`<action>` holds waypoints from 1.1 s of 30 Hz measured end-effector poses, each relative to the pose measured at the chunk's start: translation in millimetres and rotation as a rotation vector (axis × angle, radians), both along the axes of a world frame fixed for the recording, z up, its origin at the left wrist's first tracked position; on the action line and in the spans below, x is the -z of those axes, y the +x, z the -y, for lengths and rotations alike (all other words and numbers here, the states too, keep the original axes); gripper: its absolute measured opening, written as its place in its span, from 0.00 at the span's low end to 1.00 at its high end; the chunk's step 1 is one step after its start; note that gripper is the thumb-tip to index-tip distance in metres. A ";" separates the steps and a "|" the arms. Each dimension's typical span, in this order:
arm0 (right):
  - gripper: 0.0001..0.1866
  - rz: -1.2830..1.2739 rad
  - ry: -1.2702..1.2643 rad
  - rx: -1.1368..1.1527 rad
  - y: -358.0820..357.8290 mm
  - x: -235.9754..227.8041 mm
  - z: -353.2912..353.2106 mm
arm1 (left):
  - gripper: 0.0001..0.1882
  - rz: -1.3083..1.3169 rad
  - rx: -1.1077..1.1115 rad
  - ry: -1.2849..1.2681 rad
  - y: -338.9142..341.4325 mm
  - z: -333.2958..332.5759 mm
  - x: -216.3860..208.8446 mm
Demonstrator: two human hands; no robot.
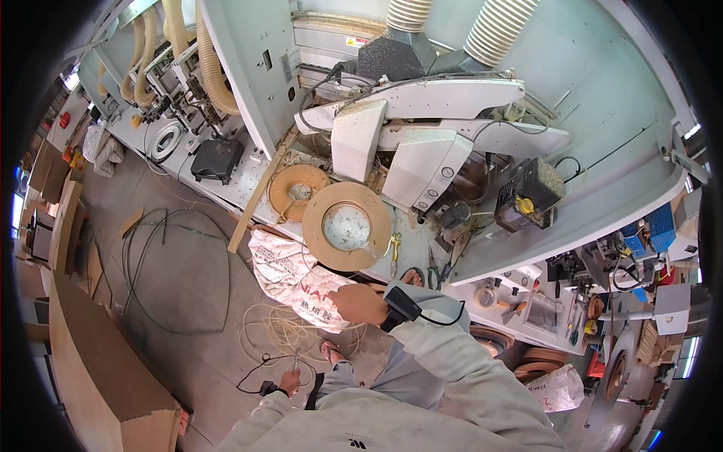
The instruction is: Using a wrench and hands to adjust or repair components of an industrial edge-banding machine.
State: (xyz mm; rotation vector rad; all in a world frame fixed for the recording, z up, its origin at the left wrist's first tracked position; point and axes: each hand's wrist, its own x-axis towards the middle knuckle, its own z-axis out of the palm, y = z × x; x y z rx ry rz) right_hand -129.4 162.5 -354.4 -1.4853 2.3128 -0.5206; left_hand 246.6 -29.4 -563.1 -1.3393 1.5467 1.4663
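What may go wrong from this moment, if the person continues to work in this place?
Tripping: loose pale cord lies in loops on the floor beside the sandalled foot and might catch it.

Falling: the large brown roll sits at the machine's front edge; a bump might knock it off.

Spilling: the right hand is at the white bag; a hard pull might tear it.
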 end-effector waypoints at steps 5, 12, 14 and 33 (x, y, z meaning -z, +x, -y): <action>0.17 0.010 0.033 -0.012 1.2 -4.3 3.6 | 0.25 0.030 -0.050 0.012 8.0 5.1 3.0; 0.16 0.017 0.013 -0.008 0.9 -3.0 2.2 | 0.25 -0.004 -0.012 -0.025 1.9 2.9 -0.7; 0.16 0.031 0.029 -0.012 0.5 -1.8 1.7 | 0.25 -0.008 -0.013 -0.023 -1.0 0.4 -2.1; 0.19 0.016 0.055 -0.038 -1.4 -1.6 4.8 | 0.22 -0.009 -0.056 0.010 6.2 1.0 8.6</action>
